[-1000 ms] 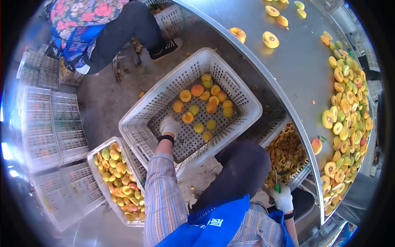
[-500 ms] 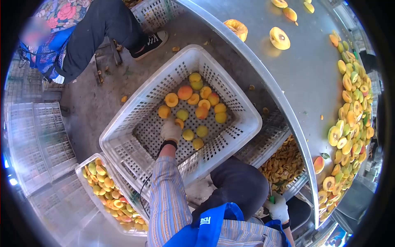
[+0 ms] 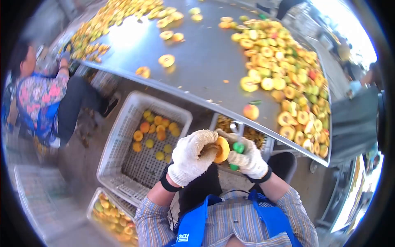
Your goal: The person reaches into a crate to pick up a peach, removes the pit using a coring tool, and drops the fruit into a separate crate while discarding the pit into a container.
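My left hand [image 3: 190, 156], in a white knit glove, grips a yellow-orange peach [image 3: 221, 149] in front of my chest. My right hand [image 3: 247, 158], also gloved, holds a green-handled knife [image 3: 237, 147] with its blade pointing up, right against the peach. Both hands meet above my lap, just in front of the metal table's edge [image 3: 193, 96]. Below and to the left stands a white perforated crate [image 3: 119, 136] with several whole peaches on its bottom.
The steel table carries many halved peaches [image 3: 284, 61] at the right and far left, and one whole peach [image 3: 250, 111] near its edge. A crate of pits and scraps [image 3: 251, 133] sits under the table. Another crate of peaches [image 3: 108, 214] is at lower left. A seated person [image 3: 41, 103] works at left.
My left hand has lifted a peach out of the white crate and brought it up to my chest. My right hand rose with the knife to meet it. My view swung up toward the table.
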### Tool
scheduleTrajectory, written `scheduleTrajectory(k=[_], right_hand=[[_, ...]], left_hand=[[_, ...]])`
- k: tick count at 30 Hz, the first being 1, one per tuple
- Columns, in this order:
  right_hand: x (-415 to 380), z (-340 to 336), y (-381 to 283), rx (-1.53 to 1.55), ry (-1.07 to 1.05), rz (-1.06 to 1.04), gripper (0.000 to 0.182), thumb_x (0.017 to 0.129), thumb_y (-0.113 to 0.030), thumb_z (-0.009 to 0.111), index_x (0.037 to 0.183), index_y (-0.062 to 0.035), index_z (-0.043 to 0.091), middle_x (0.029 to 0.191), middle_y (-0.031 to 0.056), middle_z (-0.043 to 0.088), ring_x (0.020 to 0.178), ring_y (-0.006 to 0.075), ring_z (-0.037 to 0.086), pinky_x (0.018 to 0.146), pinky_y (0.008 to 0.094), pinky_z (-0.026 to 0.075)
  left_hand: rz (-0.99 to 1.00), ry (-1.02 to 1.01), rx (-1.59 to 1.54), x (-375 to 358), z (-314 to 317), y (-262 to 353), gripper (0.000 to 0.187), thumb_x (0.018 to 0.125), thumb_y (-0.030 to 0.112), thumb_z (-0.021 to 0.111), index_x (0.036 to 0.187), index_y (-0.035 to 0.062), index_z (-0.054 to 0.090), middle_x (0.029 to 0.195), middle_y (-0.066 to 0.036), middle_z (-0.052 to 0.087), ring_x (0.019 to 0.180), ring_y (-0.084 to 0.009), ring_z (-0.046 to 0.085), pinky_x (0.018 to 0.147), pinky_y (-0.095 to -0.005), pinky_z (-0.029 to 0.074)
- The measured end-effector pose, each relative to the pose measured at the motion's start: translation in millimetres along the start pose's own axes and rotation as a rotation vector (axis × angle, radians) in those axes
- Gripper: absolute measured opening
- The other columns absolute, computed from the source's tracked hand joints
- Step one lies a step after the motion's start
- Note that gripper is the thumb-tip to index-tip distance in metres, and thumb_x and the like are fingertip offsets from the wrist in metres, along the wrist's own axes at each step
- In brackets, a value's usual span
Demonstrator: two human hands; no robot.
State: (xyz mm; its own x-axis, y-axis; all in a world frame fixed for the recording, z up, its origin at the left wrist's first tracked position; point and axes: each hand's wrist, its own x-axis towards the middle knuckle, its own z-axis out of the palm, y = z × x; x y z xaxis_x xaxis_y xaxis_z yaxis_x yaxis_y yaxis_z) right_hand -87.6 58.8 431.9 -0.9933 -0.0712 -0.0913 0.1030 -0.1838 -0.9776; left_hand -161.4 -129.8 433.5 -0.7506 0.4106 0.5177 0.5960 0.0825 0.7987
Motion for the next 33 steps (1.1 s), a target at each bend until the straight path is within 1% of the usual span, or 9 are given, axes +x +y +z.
scheduleTrajectory(k=[2, 4, 12, 14, 16, 18, 22, 25, 33], right_hand=[[-23, -5, -12, 0.068, 0.076, 0.068, 0.059, 0.086, -0.019, 0.078, 0.138, -0.0014, 0.055, 0.113, 0.0071, 0.07, 0.097, 0.015, 0.066, 0.085, 0.0297, 0.053], [-42, -28, -2, -0.213, 0.154, -0.062, 0.056, 0.086, -0.017, 0.077, 0.136, -0.0026, 0.057, 0.114, 0.0067, 0.07, 0.096, 0.0141, 0.065, 0.085, 0.0294, 0.053], [-102, -59, -4, 0.091, 0.44, -0.171, 0.047, 0.089, -0.013, 0.073, 0.133, -0.0017, 0.059, 0.112, 0.0058, 0.07, 0.096, 0.0116, 0.064, 0.086, 0.0284, 0.053], [-113, -68, -6, 0.233, 0.438, -0.183, 0.046, 0.09, -0.012, 0.072, 0.133, -0.001, 0.058, 0.111, 0.0059, 0.069, 0.095, 0.0118, 0.065, 0.084, 0.0275, 0.053], [-124, -77, -19, 0.407, 0.406, -0.166, 0.05, 0.091, -0.01, 0.071, 0.138, -0.002, 0.054, 0.113, 0.0078, 0.068, 0.092, 0.0138, 0.066, 0.082, 0.0267, 0.055], [-134, -87, -27, 0.501, 0.332, -0.197, 0.057, 0.092, -0.014, 0.07, 0.143, -0.002, 0.049, 0.117, 0.008, 0.066, 0.097, 0.0145, 0.065, 0.082, 0.0266, 0.055], [-139, -97, -15, 0.465, 0.361, -0.275, 0.063, 0.092, -0.02, 0.07, 0.147, -0.0012, 0.044, 0.121, 0.008, 0.065, 0.103, 0.0147, 0.063, 0.082, 0.0266, 0.055], [-140, -98, -4, 0.478, 0.348, -0.273, 0.061, 0.092, -0.024, 0.071, 0.143, 0.0001, 0.048, 0.121, 0.0075, 0.064, 0.107, 0.0146, 0.061, 0.083, 0.0277, 0.055], [-136, -87, 10, 0.432, 0.331, -0.171, 0.049, 0.091, -0.024, 0.073, 0.131, 0.0, 0.056, 0.115, 0.0063, 0.065, 0.1, 0.0138, 0.064, 0.085, 0.0289, 0.054]], left_hand=[[0.023, -0.046, 0.091, 4, 26, 22, 0.026, 0.071, -0.003, 0.073, 0.095, 0.0031, 0.066, 0.093, -0.014, 0.071, 0.078, -0.0313, 0.07, 0.068, -0.0367, 0.056], [0.088, -0.07, 0.228, 9, 50, 37, 0.027, 0.069, -0.002, 0.073, 0.094, 0.0051, 0.065, 0.095, -0.012, 0.069, 0.081, -0.0316, 0.069, 0.07, -0.0393, 0.055], [0.559, -0.041, 0.495, 10, 133, 66, 0.036, 0.06, 0.0, 0.067, 0.093, 0.0109, 0.056, 0.104, -0.009, 0.063, 0.1, -0.0369, 0.063, 0.083, -0.0459, 0.051], [0.523, -0.151, 0.41, 8, 141, 65, 0.035, 0.071, -0.002, 0.067, 0.103, 0.0083, 0.057, 0.11, -0.009, 0.062, 0.108, -0.0303, 0.063, 0.092, -0.0422, 0.051], [-0.279, -0.154, -0.583, 1, 150, 69, 0.029, 0.086, -0.004, 0.065, 0.112, 0.0044, 0.057, 0.119, -0.008, 0.062, 0.111, -0.0232, 0.061, 0.098, -0.0371, 0.049], [-0.343, -0.145, -0.727, 6, 154, 84, 0.029, 0.092, -0.002, 0.065, 0.12, 0.0018, 0.057, 0.126, -0.009, 0.061, 0.113, -0.0179, 0.059, 0.102, -0.0319, 0.046], [-0.17, -0.175, -0.279, 8, 158, 95, 0.044, 0.08, -0.003, 0.075, 0.121, 0.0019, 0.06, 0.124, -0.011, 0.063, 0.113, -0.0218, 0.062, 0.096, -0.0338, 0.051], [0.403, -0.176, 0.15, 18, 163, 99, 0.053, 0.067, 0.005, 0.08, 0.118, 0.0057, 0.063, 0.116, -0.014, 0.065, 0.101, -0.0352, 0.065, 0.088, -0.0428, 0.054], [0.504, -0.284, 0.554, 0, 152, 84, 0.035, 0.074, 0.014, 0.068, 0.109, 0.0065, 0.068, 0.098, -0.008, 0.07, 0.083, -0.0284, 0.067, 0.069, -0.0422, 0.054]])
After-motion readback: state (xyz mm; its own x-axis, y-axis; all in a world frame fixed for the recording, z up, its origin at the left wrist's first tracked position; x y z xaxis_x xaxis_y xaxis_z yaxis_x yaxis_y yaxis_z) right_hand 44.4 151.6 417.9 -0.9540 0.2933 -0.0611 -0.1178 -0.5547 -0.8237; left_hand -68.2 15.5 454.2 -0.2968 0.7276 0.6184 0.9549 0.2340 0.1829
